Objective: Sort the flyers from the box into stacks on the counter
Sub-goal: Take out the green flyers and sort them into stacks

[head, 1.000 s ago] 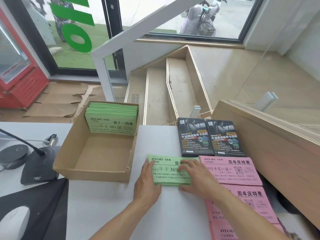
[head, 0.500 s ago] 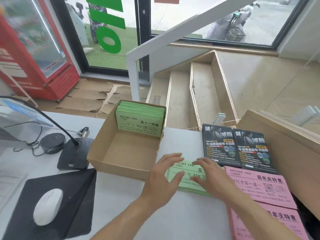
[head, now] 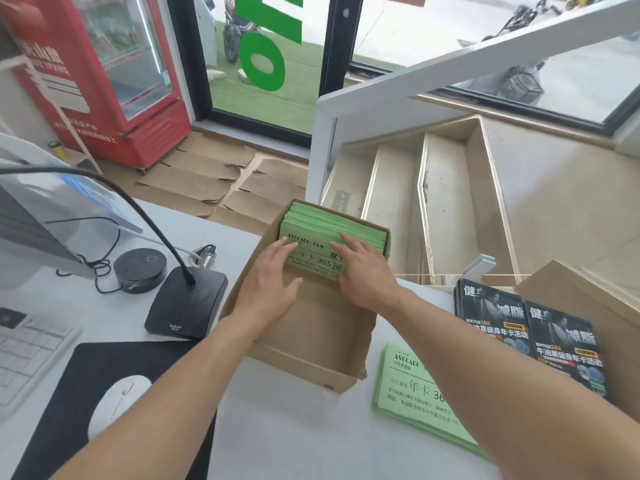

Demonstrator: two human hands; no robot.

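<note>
Both hands reach into the box (head: 304,344) at 12 o'clock. Left hand (head: 268,284) and right hand (head: 363,271), fingers straight, rest on its green flyers (head: 322,233). A green stack (head: 412,393) lies at 4 o'clock.

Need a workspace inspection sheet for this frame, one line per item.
Surface: white counter, bare patch near the front.
Job's things: green flyers upright in the cardboard box; green stack and black flyers on the counter.
Clutter: mouse, mouse pad, keyboard, microphone base, black puck.
Grippers: left hand and right hand lie on the boxed flyers.
Cables: black loops beside the puck.
Surroundings: red fridge, stairs.
</note>
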